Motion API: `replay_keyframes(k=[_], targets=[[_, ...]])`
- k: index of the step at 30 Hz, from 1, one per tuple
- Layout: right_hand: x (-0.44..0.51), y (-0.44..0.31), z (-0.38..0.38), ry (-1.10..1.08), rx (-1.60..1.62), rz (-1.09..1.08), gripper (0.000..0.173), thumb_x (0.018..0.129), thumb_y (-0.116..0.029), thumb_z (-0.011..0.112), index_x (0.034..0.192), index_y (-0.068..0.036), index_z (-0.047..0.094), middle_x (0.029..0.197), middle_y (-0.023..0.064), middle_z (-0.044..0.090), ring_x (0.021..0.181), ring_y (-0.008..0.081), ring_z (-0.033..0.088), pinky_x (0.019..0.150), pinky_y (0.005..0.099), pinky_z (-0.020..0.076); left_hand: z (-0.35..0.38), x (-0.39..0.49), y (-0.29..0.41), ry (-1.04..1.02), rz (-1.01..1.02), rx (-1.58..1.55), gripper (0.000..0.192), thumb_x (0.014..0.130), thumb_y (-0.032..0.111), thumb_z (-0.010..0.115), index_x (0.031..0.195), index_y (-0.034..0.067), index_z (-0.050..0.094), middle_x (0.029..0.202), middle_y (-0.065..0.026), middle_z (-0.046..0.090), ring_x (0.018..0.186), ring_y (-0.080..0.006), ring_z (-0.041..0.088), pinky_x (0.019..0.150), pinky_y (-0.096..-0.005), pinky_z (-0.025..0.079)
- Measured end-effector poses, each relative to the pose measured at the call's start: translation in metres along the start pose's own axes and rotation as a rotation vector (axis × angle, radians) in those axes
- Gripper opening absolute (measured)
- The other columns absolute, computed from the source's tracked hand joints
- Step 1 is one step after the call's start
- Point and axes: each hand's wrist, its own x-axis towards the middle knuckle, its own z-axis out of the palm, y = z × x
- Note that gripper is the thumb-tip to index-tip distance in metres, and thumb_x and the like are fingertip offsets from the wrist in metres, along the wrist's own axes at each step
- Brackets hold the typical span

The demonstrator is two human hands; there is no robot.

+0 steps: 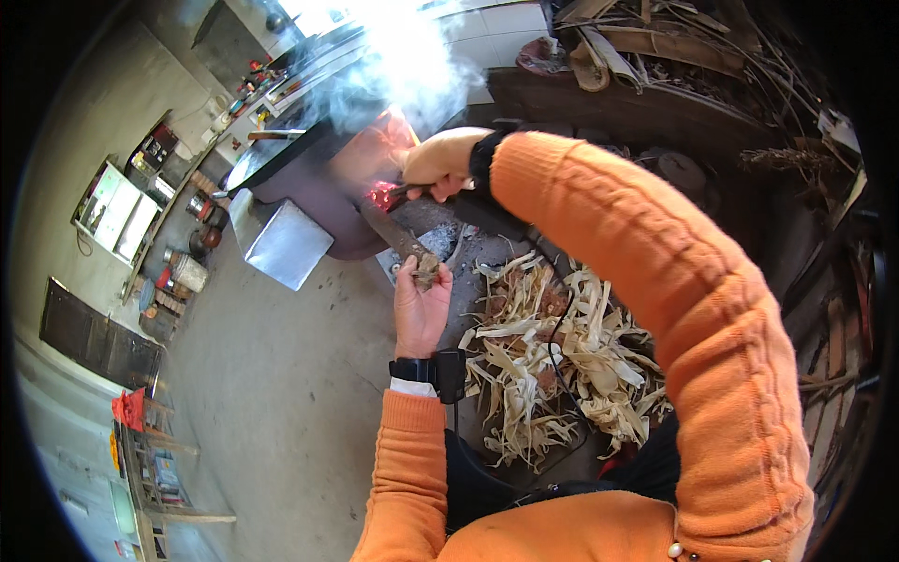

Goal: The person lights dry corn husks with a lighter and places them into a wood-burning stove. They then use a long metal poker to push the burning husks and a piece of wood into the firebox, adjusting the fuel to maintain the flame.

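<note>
My left hand (pixel 422 302) grips the near end of a thick piece of firewood (pixel 393 232). The wood's far end reaches up to glowing red embers (pixel 383 195) beside the stove (pixel 302 204). My right hand (pixel 439 168) is closed around a dark, thin tool (pixel 414 191), perhaps fire tongs, whose tip meets the embers. Behind that hand, orange flame (pixel 393 130) shows at the stove, and thick smoke (pixel 400 63) hides much of the stove top. Grey ash (pixel 439 239) lies on the ground under the wood.
Dry corn husks (pixel 562 351) are heaped by my legs, with a black cable (pixel 558 330) across them. A shiny metal box-like piece (pixel 289 244) juts from the stove's left side. Sticks and bark (pixel 667 49) are piled at the upper right. A wooden rack (pixel 151 485) stands at the lower left.
</note>
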Motion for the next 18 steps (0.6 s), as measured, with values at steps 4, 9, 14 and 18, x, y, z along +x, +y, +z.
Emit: replay_keyframes(k=[4,9,14,18], targets=[[-0.046,-0.003,-0.010,-0.004,-0.017,0.070,0.018,0.094,-0.029,0.047,0.094,-0.018,0.061,0.059,0.0014,0.049,0.035,0.0073,0.027,0.035,0.0227,0.0170,-0.003,0.001,0.000,0.006,-0.007,0.003,0.018,0.091,0.019,0.063,0.100,0.004,0.059,0.095,-0.0077,0.064,0.083,-0.0182,0.058,0.078,-0.0300,0.050],[-0.107,0.022,-0.013,0.099,0.011,0.042,0.025,0.094,-0.026,0.045,0.105,-0.012,0.063,0.065,0.0017,0.054,0.036,0.0058,0.028,0.034,0.0245,0.0223,-0.001,0.000,-0.002,0.062,-0.001,0.001,0.018,0.089,0.021,0.065,0.098,0.006,0.060,0.092,-0.0070,0.064,0.082,-0.0170,0.058,0.077,-0.0297,0.050],[-0.150,0.051,-0.003,0.055,0.324,-0.009,0.032,0.092,-0.030,0.058,0.075,-0.003,0.060,0.053,-0.0041,0.044,0.037,0.0038,0.031,0.033,0.0224,0.0210,0.004,-0.003,0.000,0.078,0.002,0.017,0.017,0.089,0.020,0.065,0.096,0.005,0.060,0.089,-0.0055,0.064,0.081,-0.0162,0.059,0.076,-0.0290,0.051],[-0.194,0.082,0.010,0.050,0.570,-0.063,0.033,0.091,-0.029,0.063,0.075,0.000,0.060,0.052,-0.0053,0.044,0.037,0.0022,0.033,0.032,0.0199,0.0198,0.011,-0.011,0.000,0.070,-0.023,0.040,0.013,0.087,0.019,0.067,0.091,0.008,0.060,0.086,-0.0003,0.062,0.080,-0.0127,0.056,0.075,-0.0292,0.052]])
